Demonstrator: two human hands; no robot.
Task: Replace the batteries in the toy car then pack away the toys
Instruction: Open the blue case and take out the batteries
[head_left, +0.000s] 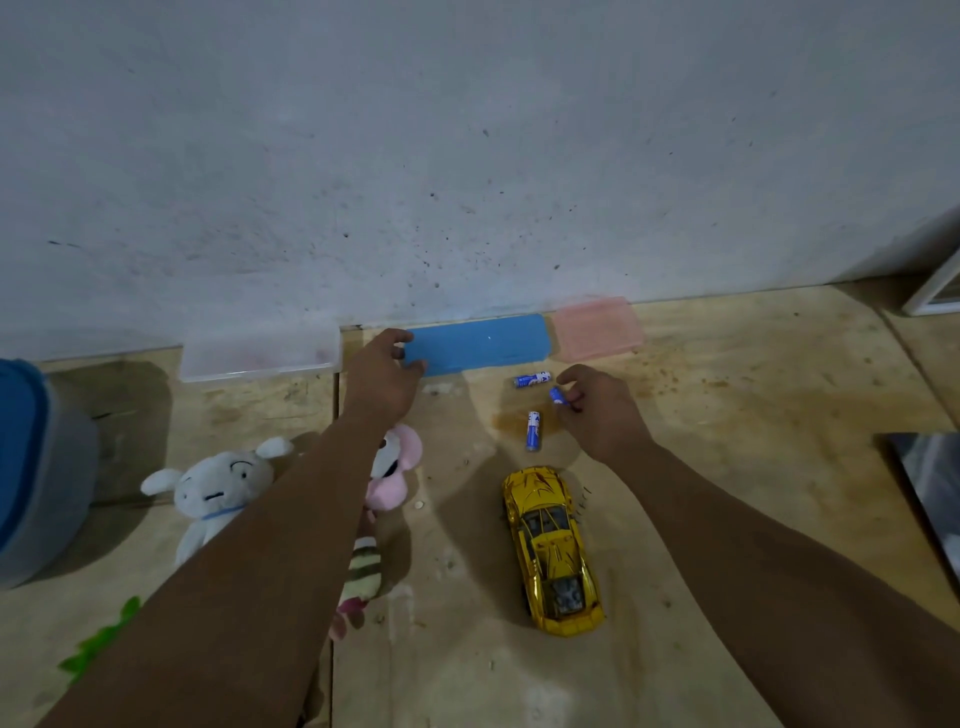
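Plywood floor (727, 415) against grey wall (467, 130): three flat cases at centre, clear (260, 358), blue (483, 343), pink (597, 332). Left hand (382, 371) gripping blue case's end; right hand (597, 408) pinching one battery (557, 396). Two loose batteries (533, 431) beside it, one yellow toy car (553, 545) lower centre, two plush toys (218, 493) lower left.

I have one view only, the head camera, worn on the person and looking forward and steeply down over both forearms. The lens is wide: the wall (467, 156) fills the upper half and its base line bows across the frame. The floor (727, 415) takes the lower half, seen from above at close range. Both arms enter from the bottom edge, the left hand (382, 376) and right hand (597, 410) reaching away from me toward the wall. The toy car (553, 545) lies right of centre, near the lens. No second view, so no overlap to log.
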